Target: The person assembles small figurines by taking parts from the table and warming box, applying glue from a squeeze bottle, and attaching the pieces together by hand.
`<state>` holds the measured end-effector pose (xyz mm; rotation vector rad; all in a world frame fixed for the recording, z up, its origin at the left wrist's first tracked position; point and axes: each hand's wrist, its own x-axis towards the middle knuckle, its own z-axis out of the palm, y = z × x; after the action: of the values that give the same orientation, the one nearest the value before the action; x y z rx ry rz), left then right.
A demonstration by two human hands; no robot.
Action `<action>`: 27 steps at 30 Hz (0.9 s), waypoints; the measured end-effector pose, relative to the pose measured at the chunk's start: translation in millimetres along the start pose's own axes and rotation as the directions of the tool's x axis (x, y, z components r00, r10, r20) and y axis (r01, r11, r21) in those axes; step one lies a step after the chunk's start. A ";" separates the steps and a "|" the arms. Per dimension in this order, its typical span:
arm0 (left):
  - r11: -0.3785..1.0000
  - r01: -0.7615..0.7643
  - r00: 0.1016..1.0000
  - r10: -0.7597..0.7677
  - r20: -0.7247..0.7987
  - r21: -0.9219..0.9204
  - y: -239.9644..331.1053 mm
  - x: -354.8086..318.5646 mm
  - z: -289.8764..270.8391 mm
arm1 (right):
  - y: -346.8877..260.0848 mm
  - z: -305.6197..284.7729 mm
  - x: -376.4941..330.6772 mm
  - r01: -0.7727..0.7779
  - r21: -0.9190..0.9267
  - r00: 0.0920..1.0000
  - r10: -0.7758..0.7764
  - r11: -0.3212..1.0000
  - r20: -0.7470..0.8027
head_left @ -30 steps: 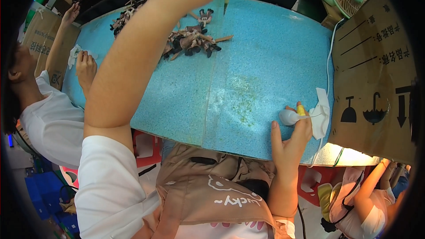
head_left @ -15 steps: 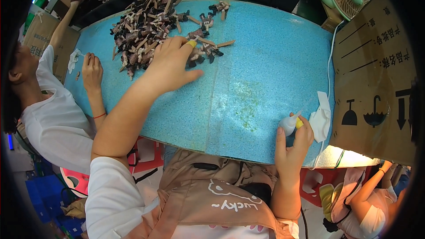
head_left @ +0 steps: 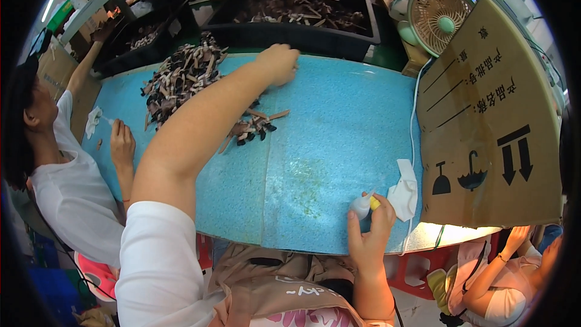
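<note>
My left hand (head_left: 279, 64) is stretched out to the far edge of the blue table mat (head_left: 339, 121). Its fingers bend downward and are smeared by motion, so what lies under them is hidden. Left of that forearm is a heap of small doll-like figures (head_left: 181, 75) in brown, black and white, with flat wooden-looking pieces among them. A few more figures (head_left: 254, 128) lie just right of the forearm. At the near right, my right hand (head_left: 372, 230) is closed round a small white squeeze bottle (head_left: 361, 206) with a thin nozzle; a yellow cover (head_left: 375, 203) sits on one finger.
A black bin (head_left: 290, 35) of figures stands behind the table, another bin (head_left: 136, 45) at far left. A co-worker (head_left: 66, 188) sits left. At right are a white cloth (head_left: 404, 194), a cable (head_left: 414, 127), a cardboard box (head_left: 490, 121) and a fan (head_left: 439, 18).
My left hand has moved from the heap away toward the table's far edge. The view has tilted up, showing more of the bins. My right hand still holds the squeeze bottle.
</note>
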<state>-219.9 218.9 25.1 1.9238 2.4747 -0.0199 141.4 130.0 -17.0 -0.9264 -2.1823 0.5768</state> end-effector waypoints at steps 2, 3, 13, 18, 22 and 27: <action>0.965 -0.253 0.914 0.261 -0.311 0.066 22.1 12.3 -15.1 | -0.9 -1.8 1.3 -0.002 0.023 1.000 0.001 1.000 0.023; 0.938 -0.311 0.750 0.341 -0.566 0.153 26.4 24.5 -23.4 | -1.5 -1.8 2.2 0.000 0.024 1.000 0.000 1.000 0.024; 0.986 -0.163 0.840 0.153 -0.521 0.027 20.8 -25.9 -58.7 | 0.0 -1.0 0.9 -0.034 0.108 0.999 0.032 0.994 0.018; 0.992 0.040 0.992 -0.054 -0.117 -0.117 14.8 -142.2 -30.0 | 10.6 10.6 -5.8 -0.074 0.299 0.996 0.085 0.951 -0.026; 0.999 -0.027 0.987 0.021 -0.159 -0.033 12.3 -194.2 -6.3 | 5.4 3.5 -7.4 -0.105 0.400 0.993 0.118 0.910 -0.009; 0.787 -0.015 0.906 -0.251 -0.342 -0.617 41.0 -206.0 -6.1 | 14.2 -6.6 -17.6 -0.127 0.459 0.988 0.154 0.879 -0.022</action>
<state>-129.3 29.5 33.7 1.5848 2.3663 1.1489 161.6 126.8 -28.7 -0.8306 -1.8155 1.0678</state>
